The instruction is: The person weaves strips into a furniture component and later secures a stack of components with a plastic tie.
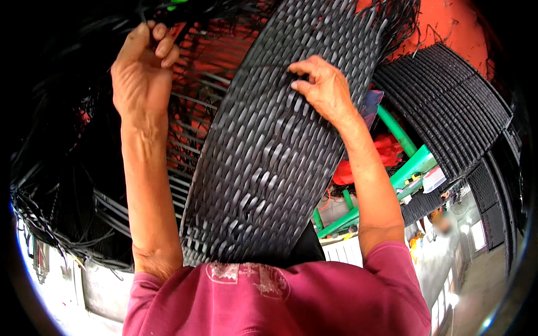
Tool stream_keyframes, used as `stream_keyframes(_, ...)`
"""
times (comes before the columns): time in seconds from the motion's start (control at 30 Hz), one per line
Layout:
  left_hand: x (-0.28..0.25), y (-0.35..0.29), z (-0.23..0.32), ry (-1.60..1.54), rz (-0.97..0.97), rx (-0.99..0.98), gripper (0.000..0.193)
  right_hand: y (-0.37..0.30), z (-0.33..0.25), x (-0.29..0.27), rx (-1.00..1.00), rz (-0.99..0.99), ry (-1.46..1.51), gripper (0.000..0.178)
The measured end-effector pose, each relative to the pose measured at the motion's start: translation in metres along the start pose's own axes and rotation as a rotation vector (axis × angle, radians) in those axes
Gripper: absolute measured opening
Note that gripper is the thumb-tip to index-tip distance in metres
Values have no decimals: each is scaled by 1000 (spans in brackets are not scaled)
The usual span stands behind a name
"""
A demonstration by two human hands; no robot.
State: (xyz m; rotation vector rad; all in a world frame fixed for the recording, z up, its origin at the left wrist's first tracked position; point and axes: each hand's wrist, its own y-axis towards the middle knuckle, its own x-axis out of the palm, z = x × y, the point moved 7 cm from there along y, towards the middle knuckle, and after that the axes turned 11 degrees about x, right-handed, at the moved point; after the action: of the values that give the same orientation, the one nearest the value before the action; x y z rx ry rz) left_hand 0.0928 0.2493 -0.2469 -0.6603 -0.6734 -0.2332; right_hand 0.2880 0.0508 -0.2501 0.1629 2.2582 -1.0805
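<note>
A long panel of glossy black woven strips (280, 134) runs from my chest up toward the far right, tilted across the middle of the view. Over its upper part is my right hand (328, 89), with the thumb and forefinger curled but their tips apart, close to the weave. I see nothing plainly held between them. Off the panel's left side, my left hand (147, 61) is raised with its fingers closed in a pinch. A thin strand (143, 12) rises from those fingertips, partly lost against the dark background.
Bare frame rods (182, 143) and tangled black strands (42, 215) lie to the left. Loose strand ends hang at the panel's far end. On the right are another ribbed black piece (443, 106), a green frame (395, 131) and red cloth (372, 159). An orange-red surface (448, 28) lies beyond.
</note>
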Motion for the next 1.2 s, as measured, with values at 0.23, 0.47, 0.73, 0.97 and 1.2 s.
stream_keyframes(0.23,-11,1,3,41,-41,45,9,3,6,7,-3,-17,18,33)
stream_keyframes(0.47,-12,-9,8,207,118,101,12,11,13,6,-16,-44,10,30)
stream_keyframes(0.73,-27,-23,14,195,104,68,11,15,20,8,32,-94,31,32)
stream_keyframes(0.97,-42,-36,12,168,156,61,9,19,21,12,57,-141,23,34)
stream_keyframes(1.2,-40,-36,7,171,163,55,8,19,25,10,58,-118,47,34)
